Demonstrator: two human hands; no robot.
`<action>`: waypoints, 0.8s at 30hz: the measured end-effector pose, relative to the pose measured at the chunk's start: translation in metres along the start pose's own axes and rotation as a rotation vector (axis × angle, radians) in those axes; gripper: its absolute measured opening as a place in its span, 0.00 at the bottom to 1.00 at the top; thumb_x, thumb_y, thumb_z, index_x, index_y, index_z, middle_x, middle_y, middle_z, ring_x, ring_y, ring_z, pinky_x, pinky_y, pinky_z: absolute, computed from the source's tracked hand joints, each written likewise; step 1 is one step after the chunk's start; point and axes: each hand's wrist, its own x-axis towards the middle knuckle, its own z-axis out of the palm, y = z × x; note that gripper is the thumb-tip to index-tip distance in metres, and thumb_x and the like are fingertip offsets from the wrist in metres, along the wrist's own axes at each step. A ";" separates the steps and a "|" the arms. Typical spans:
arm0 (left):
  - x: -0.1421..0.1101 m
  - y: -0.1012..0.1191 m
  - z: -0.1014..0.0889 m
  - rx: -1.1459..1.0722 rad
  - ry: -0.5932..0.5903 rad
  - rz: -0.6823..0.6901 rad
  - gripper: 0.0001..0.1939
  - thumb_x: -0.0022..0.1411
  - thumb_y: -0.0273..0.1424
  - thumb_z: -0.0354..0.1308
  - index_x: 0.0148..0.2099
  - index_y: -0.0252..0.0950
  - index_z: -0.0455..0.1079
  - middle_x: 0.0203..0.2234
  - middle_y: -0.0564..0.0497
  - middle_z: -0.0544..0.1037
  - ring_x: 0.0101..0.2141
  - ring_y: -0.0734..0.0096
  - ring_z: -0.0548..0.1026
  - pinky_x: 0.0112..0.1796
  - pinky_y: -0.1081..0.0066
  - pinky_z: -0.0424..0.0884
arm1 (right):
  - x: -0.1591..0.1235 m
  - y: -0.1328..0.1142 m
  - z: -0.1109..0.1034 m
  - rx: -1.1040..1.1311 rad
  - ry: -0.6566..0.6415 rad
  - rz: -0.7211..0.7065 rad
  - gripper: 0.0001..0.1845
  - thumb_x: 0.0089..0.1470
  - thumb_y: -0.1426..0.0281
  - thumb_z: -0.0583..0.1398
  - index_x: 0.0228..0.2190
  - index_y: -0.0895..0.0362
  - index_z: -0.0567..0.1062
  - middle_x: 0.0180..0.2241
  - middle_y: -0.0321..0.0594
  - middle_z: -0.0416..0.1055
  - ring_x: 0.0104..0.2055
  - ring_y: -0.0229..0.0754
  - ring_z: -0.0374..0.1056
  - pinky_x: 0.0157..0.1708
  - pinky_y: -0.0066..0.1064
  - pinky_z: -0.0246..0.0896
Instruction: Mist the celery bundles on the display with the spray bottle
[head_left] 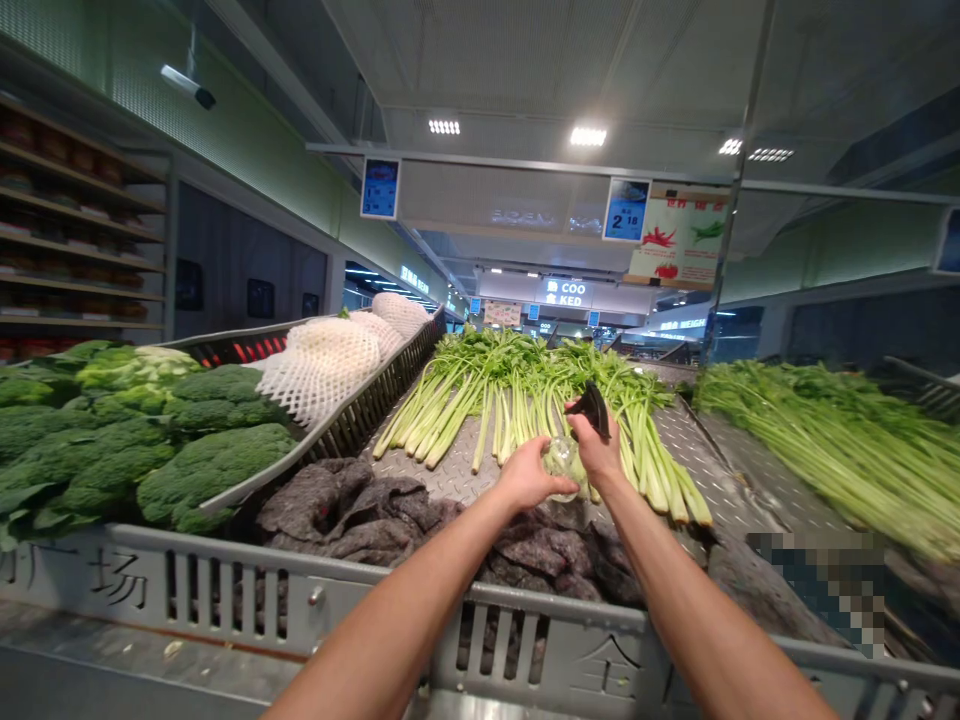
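Observation:
Both my arms reach over the metal bin rail (315, 590) toward a pile of long green celery stalks (517, 400) on a perforated steel tray. My left hand (529, 478) is closed on a clear spray bottle (564, 463). My right hand (600, 445) grips the bottle's black trigger head (594, 408) from above. The bottle sits just in front of the nearest celery stems. Dark grey cloths (352, 505) lie bunched under my hands.
Broccoli heads (187, 440) fill the tray at left, with produce in white foam netting (330, 365) behind them. More celery (832, 440) lies on the right tray. Price signs (626, 210) hang overhead. Shelves (75, 230) line the left wall.

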 end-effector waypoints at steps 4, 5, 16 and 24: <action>-0.003 -0.012 0.011 0.034 -0.010 0.000 0.40 0.31 0.45 0.63 0.47 0.34 0.61 0.41 0.46 0.70 0.40 0.60 0.68 0.40 0.65 0.64 | -0.006 0.007 -0.003 -0.087 -0.115 -0.055 0.12 0.39 0.68 0.55 0.29 0.58 0.70 0.29 0.37 0.69 0.30 0.39 0.64 0.32 0.30 0.58; -0.004 -0.013 0.012 0.044 -0.014 0.008 0.39 0.31 0.46 0.63 0.47 0.34 0.62 0.40 0.47 0.70 0.39 0.60 0.68 0.39 0.66 0.64 | -0.006 0.006 -0.004 -0.116 -0.140 -0.085 0.11 0.39 0.68 0.54 0.29 0.58 0.70 0.28 0.36 0.69 0.30 0.38 0.64 0.32 0.30 0.57; -0.011 -0.008 0.005 0.059 -0.019 0.044 0.41 0.32 0.43 0.63 0.50 0.33 0.60 0.44 0.45 0.69 0.42 0.59 0.67 0.43 0.64 0.63 | -0.014 -0.006 -0.004 -0.195 -0.112 -0.127 0.12 0.39 0.69 0.54 0.31 0.57 0.69 0.30 0.37 0.69 0.30 0.39 0.64 0.33 0.30 0.57; -0.013 -0.009 0.005 0.057 -0.005 0.037 0.42 0.33 0.42 0.63 0.52 0.32 0.58 0.47 0.43 0.66 0.46 0.58 0.64 0.47 0.64 0.60 | -0.017 -0.007 -0.004 -0.184 -0.102 -0.114 0.13 0.39 0.68 0.54 0.32 0.58 0.69 0.31 0.38 0.69 0.30 0.40 0.64 0.32 0.31 0.57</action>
